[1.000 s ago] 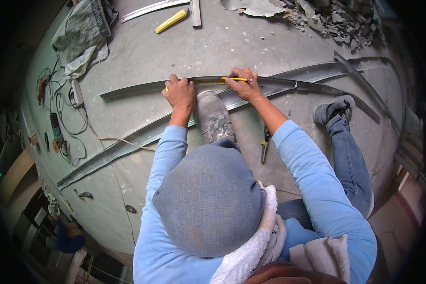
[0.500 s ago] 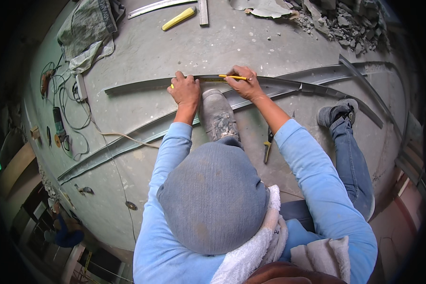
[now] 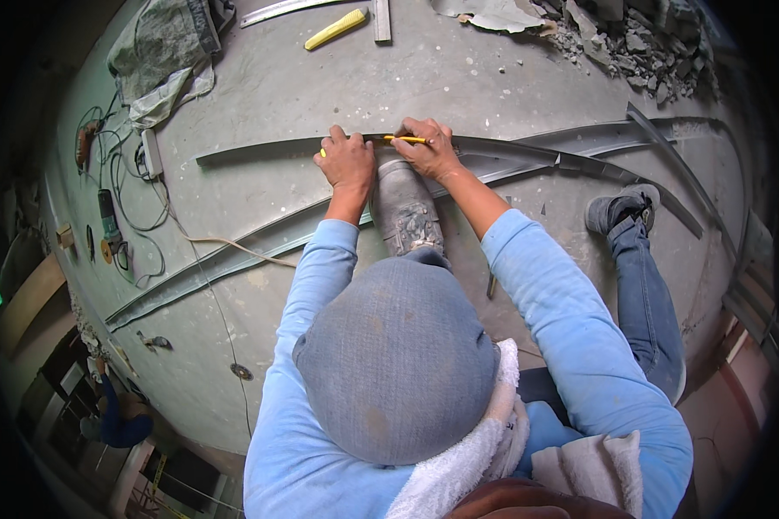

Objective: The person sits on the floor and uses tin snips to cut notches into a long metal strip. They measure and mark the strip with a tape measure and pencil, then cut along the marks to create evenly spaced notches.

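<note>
A long, thin grey metal channel (image 3: 260, 151) lies across the floor in front of me. My left hand (image 3: 348, 163) is closed over its near edge, fingertips on the far side. A small bit of something yellow (image 3: 323, 153) peeks out beside those fingers; its kind is hidden. A yellow pencil (image 3: 414, 140) is pinched in my right hand (image 3: 428, 154), its point directed left onto the channel just right of my left hand. My grey, paint-stained shoe (image 3: 402, 208) rests between my forearms, its toe close to the channel.
A wider metal channel (image 3: 225, 261) runs diagonally behind. Left are an angle grinder (image 3: 109, 227), a drill (image 3: 85, 145), a power strip (image 3: 151, 154) and cables. Rubble (image 3: 645, 48) lies far right, a yellow-handled tool (image 3: 336, 29) ahead. Another person (image 3: 121, 424) is at lower left.
My right hand has slid left along the channel with the pencil, closer to my left hand. My left hand keeps its hold. The view has shifted slightly.
</note>
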Demonstrator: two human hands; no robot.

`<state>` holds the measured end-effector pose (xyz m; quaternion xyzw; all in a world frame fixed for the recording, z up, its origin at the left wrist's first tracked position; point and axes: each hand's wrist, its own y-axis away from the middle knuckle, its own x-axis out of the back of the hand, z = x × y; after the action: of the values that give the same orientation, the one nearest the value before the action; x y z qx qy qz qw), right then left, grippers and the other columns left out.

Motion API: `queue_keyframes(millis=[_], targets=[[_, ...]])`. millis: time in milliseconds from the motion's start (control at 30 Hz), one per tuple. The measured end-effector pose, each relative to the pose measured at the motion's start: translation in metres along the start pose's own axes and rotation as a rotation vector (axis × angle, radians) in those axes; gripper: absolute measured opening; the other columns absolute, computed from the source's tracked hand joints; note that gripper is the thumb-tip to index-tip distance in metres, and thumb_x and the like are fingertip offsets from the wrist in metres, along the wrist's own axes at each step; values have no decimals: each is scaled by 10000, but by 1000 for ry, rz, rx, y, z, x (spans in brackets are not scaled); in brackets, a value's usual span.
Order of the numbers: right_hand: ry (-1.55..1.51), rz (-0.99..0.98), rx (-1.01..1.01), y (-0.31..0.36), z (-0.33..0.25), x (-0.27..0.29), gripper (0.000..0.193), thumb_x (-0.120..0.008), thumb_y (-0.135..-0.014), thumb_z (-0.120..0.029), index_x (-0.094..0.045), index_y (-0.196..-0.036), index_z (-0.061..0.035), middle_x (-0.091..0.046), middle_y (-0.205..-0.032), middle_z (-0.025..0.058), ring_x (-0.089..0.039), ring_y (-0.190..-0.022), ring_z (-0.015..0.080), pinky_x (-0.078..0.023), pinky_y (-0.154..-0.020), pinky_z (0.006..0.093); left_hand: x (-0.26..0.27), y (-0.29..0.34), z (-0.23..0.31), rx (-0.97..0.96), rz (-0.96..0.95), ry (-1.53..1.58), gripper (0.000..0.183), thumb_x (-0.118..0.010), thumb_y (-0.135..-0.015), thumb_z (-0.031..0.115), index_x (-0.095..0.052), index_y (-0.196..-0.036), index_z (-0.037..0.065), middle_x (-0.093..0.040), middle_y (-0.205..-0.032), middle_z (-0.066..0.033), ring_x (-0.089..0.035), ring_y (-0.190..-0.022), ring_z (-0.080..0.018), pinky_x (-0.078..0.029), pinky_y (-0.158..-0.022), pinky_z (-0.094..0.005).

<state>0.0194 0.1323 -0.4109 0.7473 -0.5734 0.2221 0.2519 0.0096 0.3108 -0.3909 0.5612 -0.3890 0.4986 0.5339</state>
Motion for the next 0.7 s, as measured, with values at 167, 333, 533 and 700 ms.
queue_keyframes(millis=[167, 333, 533, 700], targets=[[3, -22, -20, 0, 1, -1, 199, -723, -857, -386, -688, -962, -221, -708, -896, -27, -626, -1000, 231, -347, -980, 462, -1, 0, 0, 1, 9, -3, 290, -725, -883, 412, -775, -985, 145, -554, -1198, -94, -578, -1117, -318, -463, -910, -555], [5, 14, -11, 1, -1, -3, 191, -724, -858, -384, -699, -938, -212, -712, -896, -22, -623, -1003, 230, -343, -983, 458, 8, 1, 1, 10, -44, 9, 305, -728, -888, 426, -783, -1013, 153, -552, -1216, -89, -583, -1129, -311, -469, -918, -555], [22, 14, -6, 3, 0, -2, 173, -725, -857, -373, -706, -909, -209, -711, -886, -13, -620, -1006, 229, -339, -984, 453, 30, -6, -4, -14, -228, 33, 355, -756, -878, 455, -802, -1051, 148, -574, -1204, -107, -633, -1127, -317, -509, -896, -559], [15, 5, 18, 4, 2, -1, 168, -728, -854, -369, -705, -897, -208, -709, -886, -16, -620, -1007, 223, -342, -990, 450, 35, -6, -5, -54, -234, 21, 355, -774, -863, 448, -805, -1053, 149, -575, -1205, -112, -639, -1123, -319, -514, -888, -549]])
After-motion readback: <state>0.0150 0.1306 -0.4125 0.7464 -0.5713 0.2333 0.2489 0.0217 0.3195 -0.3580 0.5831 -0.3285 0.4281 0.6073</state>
